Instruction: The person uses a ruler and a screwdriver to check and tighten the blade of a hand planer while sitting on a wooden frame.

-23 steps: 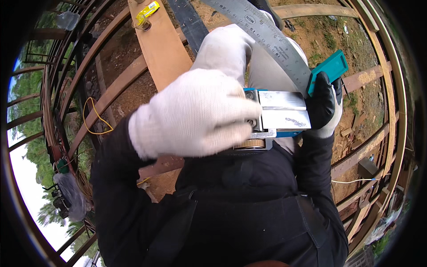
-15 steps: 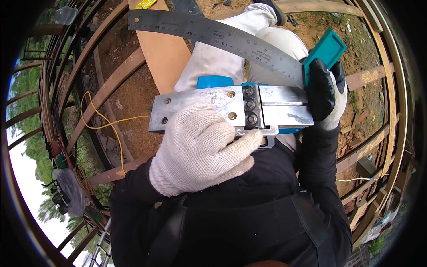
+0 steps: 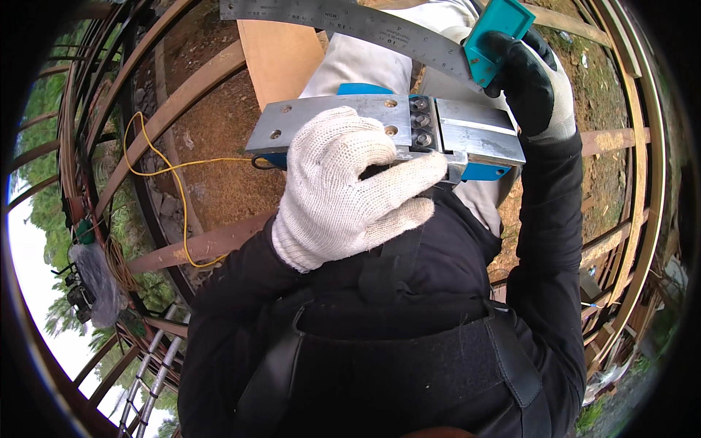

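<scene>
An electric hand planer (image 3: 339,109) lies upside down across my lap, its metal sole and cutter bolts facing up and blue housing showing beneath. My left hand (image 3: 350,186), in a white knit glove, is closed on the planer's near side, thumb and finger along the edge by the bolts. My right hand (image 3: 522,91), in a white glove with black coating, grips the teal stock of a try square (image 3: 500,29). The square's long steel blade (image 3: 358,25) stretches left beyond the planer, apart from its sole. My right fingertips are partly hidden by the stock.
A yellow cord (image 3: 179,201) loops on the left. A wooden board (image 3: 274,62) slants beside my legs over bare earth. Wooden beams (image 3: 621,182) surround me on both sides. A clear plastic bag (image 3: 98,285) hangs at the left, above an aluminium ladder (image 3: 153,372).
My right hand has lifted the try square up and away from the planer's front end. The planer and my left hand sit slightly higher in view and a little further right.
</scene>
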Available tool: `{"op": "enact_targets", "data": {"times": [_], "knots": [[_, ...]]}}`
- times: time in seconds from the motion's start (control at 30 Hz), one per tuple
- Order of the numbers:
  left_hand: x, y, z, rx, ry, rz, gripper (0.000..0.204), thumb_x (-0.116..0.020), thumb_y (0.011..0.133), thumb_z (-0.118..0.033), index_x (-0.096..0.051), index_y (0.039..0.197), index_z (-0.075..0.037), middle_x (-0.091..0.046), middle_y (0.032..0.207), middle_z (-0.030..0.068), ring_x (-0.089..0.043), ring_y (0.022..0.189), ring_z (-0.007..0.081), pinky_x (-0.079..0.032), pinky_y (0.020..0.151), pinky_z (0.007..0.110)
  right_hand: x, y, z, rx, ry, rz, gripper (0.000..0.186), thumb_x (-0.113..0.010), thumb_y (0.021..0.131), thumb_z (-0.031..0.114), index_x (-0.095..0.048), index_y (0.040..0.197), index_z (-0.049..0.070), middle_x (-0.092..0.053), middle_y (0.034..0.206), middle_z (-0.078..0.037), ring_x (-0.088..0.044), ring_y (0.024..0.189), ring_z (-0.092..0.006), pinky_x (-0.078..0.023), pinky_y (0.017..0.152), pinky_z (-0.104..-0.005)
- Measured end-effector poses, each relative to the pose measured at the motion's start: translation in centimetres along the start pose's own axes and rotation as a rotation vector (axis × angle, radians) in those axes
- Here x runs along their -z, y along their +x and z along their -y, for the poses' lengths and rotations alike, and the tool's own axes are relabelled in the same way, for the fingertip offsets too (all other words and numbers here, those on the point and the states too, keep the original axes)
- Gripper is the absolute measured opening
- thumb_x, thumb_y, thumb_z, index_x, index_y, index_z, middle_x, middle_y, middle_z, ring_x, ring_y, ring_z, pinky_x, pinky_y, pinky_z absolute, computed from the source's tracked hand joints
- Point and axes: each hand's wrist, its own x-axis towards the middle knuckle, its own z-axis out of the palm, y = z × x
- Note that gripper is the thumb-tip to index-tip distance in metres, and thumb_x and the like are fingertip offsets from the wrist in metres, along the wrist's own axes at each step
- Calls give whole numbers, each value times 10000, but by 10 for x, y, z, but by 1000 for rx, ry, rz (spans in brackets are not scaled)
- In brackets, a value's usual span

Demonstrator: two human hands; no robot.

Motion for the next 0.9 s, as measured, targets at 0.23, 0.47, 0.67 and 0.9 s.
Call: {"op": "enact_targets", "data": {"times": [0.23, 0.47, 0.67, 0.9], "knots": [[0, -1, -1, 14, -7, -2, 479, -865, 672, -432, -805, 1078, -185, -564, 981, 50, -581, 998, 297, -470, 962, 488, -19, 30, 6, -212, 118, 175, 358, -648, 1029, 232, -656, 1329, 36, -725, 976, -50, -678, 751, -111, -555, 631, -273], [1, 2, 11, 33, -42, 16, 513, -868, 648, -402, -798, 1105, -180, -572, 925, 54, -590, 951, 308, -474, 930, 486, -34, 44, -10, -233, 94, 273, 390, -674, 1016, 183, -617, 1376, 46, -741, 1081, -44, -695, 844, -100, -580, 713, -271], [-3, 4, 18, 53, -43, -18, 522, -862, 649, -406, -795, 1114, -179, -566, 903, 53, -591, 924, 313, -476, 891, 480, -44, 54, -13, -263, 102, 276, 343, -676, 1019, 186, -640, 1336, 57, -731, 1088, -23, -683, 856, -94, -573, 735, -271], [-1, 5, 23, 69, -16, -14, 499, -848, 687, -423, -793, 1119, -180, -562, 910, 50, -593, 936, 310, -479, 881, 477, -62, 69, 7, -315, 100, 393, 238, -739, 945, 89, -682, 1163, 14, -698, 948, -10, -650, 878, -98, -525, 796, -258]]}}
